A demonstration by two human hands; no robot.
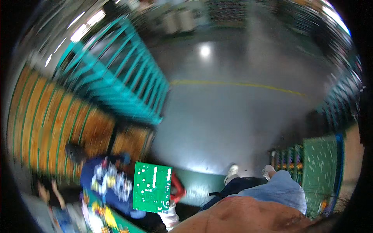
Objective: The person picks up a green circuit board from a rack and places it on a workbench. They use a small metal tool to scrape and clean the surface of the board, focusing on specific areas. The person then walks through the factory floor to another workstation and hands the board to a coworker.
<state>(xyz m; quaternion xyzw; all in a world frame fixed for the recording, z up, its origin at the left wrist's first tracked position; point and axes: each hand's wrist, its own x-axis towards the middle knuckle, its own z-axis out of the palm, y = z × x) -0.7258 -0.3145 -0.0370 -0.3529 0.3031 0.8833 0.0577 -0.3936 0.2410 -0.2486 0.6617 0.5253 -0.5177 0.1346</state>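
Note:
A flat green circuit board [152, 187] with pale solder marks stands nearly upright at the lower left of the head view. Against its bottom edge shows my left hand [168, 217], in what looks like a white glove. The fingers seem closed on the board, though most of them are hidden behind it. Just right of the board is a curved red thing [178, 189], too blurred to name. My right hand is not visible.
A teal barred rack [128, 73] stands ahead left, beside orange-brown panels [50, 128]. Next to the board is a person in a dark patterned shirt [105, 182]; another person's arm [58, 194] shows farther left. Green boards [320, 171] stand at right. A yellow line [237, 84] crosses the floor.

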